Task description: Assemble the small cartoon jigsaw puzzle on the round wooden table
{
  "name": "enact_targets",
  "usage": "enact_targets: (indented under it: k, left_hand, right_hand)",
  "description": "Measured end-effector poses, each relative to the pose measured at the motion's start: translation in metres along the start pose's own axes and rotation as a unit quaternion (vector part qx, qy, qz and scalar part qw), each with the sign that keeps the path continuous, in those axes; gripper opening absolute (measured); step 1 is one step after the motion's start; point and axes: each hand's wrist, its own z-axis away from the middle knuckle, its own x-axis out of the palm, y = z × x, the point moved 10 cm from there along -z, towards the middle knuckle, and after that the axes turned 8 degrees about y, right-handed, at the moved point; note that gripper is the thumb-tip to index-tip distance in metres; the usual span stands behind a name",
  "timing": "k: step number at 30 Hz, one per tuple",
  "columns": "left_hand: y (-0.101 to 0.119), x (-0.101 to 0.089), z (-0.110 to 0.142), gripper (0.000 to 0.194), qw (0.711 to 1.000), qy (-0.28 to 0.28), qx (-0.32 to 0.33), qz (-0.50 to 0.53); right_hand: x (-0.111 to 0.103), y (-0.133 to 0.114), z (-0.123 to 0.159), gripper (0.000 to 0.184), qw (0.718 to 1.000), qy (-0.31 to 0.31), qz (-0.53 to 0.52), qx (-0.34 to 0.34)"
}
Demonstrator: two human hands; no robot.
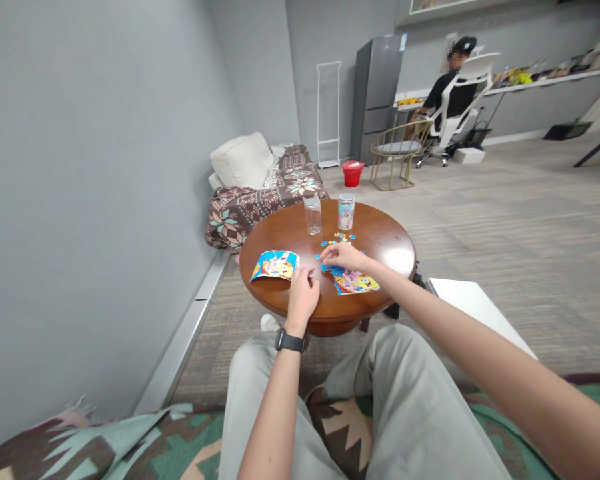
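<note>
A round wooden table [375,233] stands in front of me, holding two printed cartoon picture sheets. My left hand [303,293] is at the table's near edge, its fingertips pinched together beside the left sheet [274,265]. Whether they grip a small piece is hidden. My right hand [343,257] reaches over the right sheet [354,281], its fingers touching blue jigsaw pieces [325,265]. More small jigsaw pieces [343,237] lie farther out. Behind them stand a clear plastic jar [312,215] and a printed cylindrical container [346,212].
A patterned sofa [265,197] with a cream cushion [241,161] runs along the left wall. A white table corner [473,307] juts in at right. Farther off are a red bucket [353,173], a gold chair [400,153], a refrigerator [377,97], and a seated person [450,97].
</note>
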Motion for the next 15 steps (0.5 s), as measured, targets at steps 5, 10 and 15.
enact_targets:
  k: [5,10,15]
  left_hand:
    - [0.008,0.002,0.002,0.029,0.999,-0.017,0.018,-0.045]
    - [0.017,0.007,0.006,0.036,0.988,-0.052,0.058,-0.131]
    - [0.02,0.01,0.008,0.036,0.98,-0.063,0.072,-0.177]
  right_hand:
    - [0.008,0.009,-0.006,0.013,1.0,0.015,0.006,0.008]
    - [0.017,-0.001,-0.006,0.007,0.996,0.024,0.07,-0.05]
    - [-0.018,-0.015,0.024,0.014,0.975,0.122,0.146,-0.111]
